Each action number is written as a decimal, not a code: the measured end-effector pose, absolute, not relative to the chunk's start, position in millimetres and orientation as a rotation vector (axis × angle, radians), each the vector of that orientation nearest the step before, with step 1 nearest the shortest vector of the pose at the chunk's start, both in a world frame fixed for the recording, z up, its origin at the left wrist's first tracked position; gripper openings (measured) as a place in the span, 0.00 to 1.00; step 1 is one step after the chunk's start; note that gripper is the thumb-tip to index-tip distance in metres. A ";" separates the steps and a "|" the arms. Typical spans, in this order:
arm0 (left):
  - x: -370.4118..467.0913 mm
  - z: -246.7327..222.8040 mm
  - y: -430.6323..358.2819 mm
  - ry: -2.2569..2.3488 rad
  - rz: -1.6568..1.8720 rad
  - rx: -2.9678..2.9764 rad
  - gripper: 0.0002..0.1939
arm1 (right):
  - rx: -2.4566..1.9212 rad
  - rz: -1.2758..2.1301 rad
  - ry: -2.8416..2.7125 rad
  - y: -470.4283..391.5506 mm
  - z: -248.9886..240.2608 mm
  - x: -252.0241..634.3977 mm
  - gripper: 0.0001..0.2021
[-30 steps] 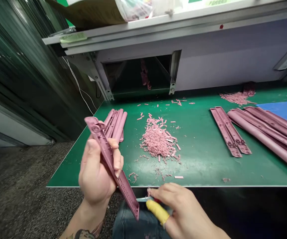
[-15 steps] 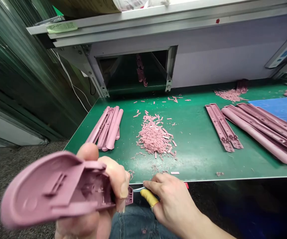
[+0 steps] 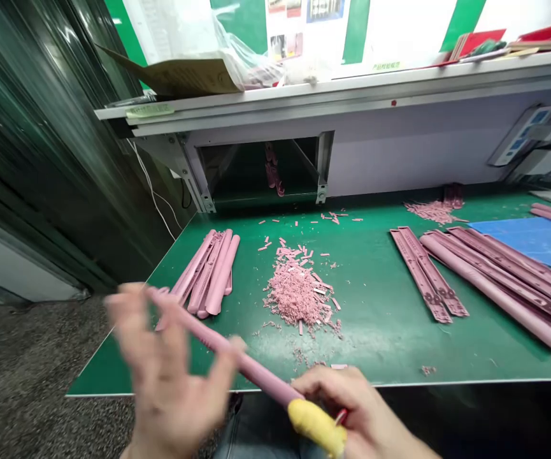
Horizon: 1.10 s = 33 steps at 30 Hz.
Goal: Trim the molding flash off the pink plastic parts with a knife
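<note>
A long, narrow pink plastic part (image 3: 265, 380) slants across the front of the bench. Its near end is gripped by my right hand (image 3: 368, 414), whose thumb wears a yellow cover (image 3: 316, 424) and presses on the part. A small red piece (image 3: 341, 417) shows inside that hand; the rest of it is hidden. My left hand (image 3: 174, 398) is smeared by motion, its fingers spread beside the far half of the part. The thumb overlaps the part, but whether it touches I cannot tell. Pink shavings and offcuts (image 3: 297, 293) lie heaped beyond.
Several pink parts (image 3: 222, 274) are stacked at left on the green bench (image 3: 361, 293). More long parts (image 3: 495, 287) lie at right beside a blue sheet (image 3: 523, 239). Behind, an opening (image 3: 256, 169) sits under a metal-edged shelf (image 3: 275, 108). A second offcut pile (image 3: 430, 211) lies farther back.
The pink part has swung round, from its broad end close to the camera to lying slantwise. My left hand has loosened its grip and spread; my right hand now grips the near end. The view has tilted up.
</note>
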<state>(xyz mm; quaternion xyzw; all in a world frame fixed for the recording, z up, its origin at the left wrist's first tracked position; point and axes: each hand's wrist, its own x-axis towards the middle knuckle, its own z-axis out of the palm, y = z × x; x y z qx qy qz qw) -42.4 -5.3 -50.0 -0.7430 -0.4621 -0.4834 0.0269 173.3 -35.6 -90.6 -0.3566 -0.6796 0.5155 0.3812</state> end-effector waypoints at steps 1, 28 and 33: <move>-43.3 -51.1 -12.3 -1.220 -1.183 -2.504 0.41 | -0.898 1.457 -1.715 -32.6 -82.5 181.1 0.11; -60.3 -10.3 -1.7 -0.551 -0.265 -2.753 0.24 | -0.860 -0.112 -2.417 -2.4 -74.4 177.7 0.23; -66.2 -16.5 -8.4 -0.635 -0.244 -2.758 0.23 | -0.770 -0.104 -2.445 -4.2 -70.8 180.9 0.22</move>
